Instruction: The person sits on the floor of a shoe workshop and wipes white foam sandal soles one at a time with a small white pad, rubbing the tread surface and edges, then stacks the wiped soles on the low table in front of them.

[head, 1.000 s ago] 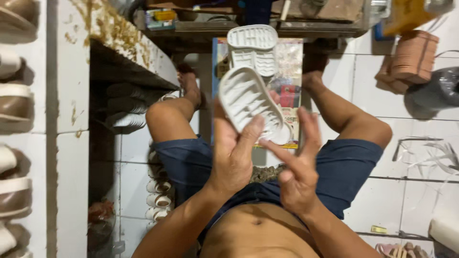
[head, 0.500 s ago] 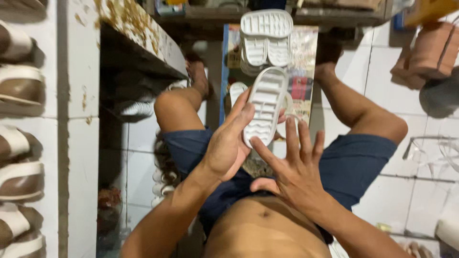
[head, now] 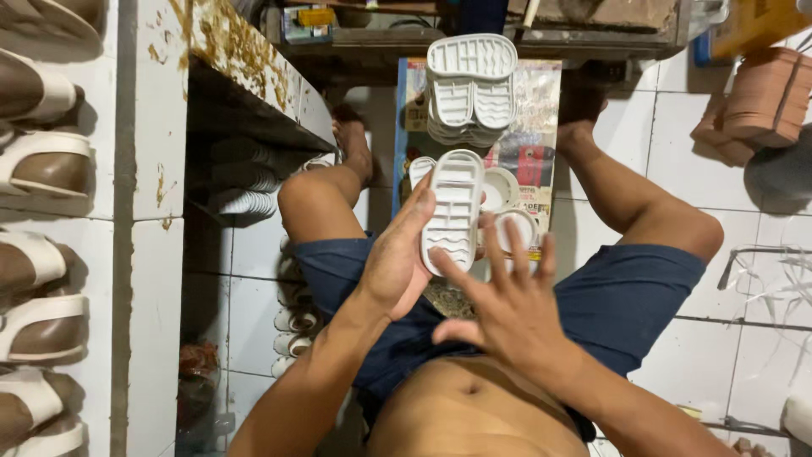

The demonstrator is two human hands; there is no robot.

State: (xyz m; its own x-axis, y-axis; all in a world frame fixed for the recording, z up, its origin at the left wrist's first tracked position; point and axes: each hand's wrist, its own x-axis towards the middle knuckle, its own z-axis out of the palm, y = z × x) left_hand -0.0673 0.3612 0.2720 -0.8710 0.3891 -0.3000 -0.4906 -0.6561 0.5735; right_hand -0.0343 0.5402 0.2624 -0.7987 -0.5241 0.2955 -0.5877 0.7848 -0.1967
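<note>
The left hand (head: 397, 262) grips a white ribbed sole (head: 452, 211) upright, tread facing the person, while the right hand (head: 507, 313), fingers spread and holding nothing, touches its lower edge, steadying it

Sole (head: 453, 210) before stacked soles (head: 470, 89)

sole stack (head: 470, 89) ahead, bench (head: 245, 76) left

Sole stack (head: 470, 89) on tiled floor (head: 677, 127)
</note>
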